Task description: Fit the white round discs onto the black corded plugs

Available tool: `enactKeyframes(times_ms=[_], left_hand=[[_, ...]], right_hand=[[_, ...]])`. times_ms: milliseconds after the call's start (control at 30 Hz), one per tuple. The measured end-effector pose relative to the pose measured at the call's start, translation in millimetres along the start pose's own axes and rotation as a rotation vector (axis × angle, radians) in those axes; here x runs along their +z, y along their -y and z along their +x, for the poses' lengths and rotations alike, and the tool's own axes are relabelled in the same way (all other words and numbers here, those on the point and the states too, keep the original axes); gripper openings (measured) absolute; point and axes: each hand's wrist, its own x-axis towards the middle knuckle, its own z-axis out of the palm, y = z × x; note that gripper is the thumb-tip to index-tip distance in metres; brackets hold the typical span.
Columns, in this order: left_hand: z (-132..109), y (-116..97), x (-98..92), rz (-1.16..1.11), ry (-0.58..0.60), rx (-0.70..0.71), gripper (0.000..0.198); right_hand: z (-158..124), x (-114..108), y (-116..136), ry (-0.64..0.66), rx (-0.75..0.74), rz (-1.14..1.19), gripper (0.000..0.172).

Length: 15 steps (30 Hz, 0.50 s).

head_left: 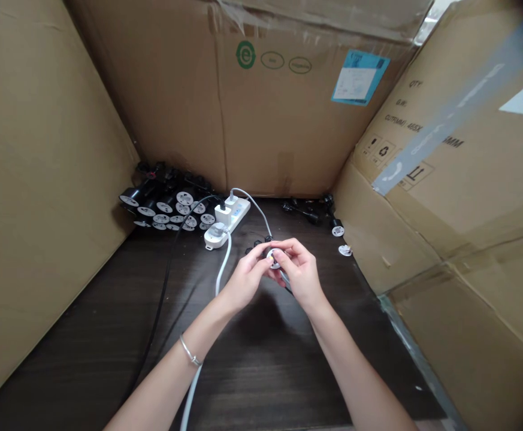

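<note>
Both hands meet over the middle of the dark table around a small black device with a round white face [274, 258]. My left hand [248, 270] grips its left side, thumb on the white face. From the other side my right hand [301, 269] closes on it, its thumb also pressed to the face. A small yellow spot shows on the face near the left thumb. The fingers hide most of the device's body. Dark parts [257, 243] stick out just behind the left fingers. A thin grey cable [261, 211] runs down to the hands from a charger.
A white power strip [216, 239] with plugged-in chargers lies behind the hands. Several black cylinders with white round ends [165, 207] are stacked at left. More black pieces [313, 211] and a loose white disc [345, 250] lie right. Cardboard walls [279, 131] enclose the table.
</note>
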Motion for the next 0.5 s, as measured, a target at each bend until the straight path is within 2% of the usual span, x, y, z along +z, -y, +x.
enactKeyframes(times_ms=[500], left_hand=[[2.8, 2.9, -3.8, 0.006, -0.059, 0.083, 0.033]], right_hand=[[1.5, 0.2, -0.5, 0.096, 0.016, 0.084, 0.023]])
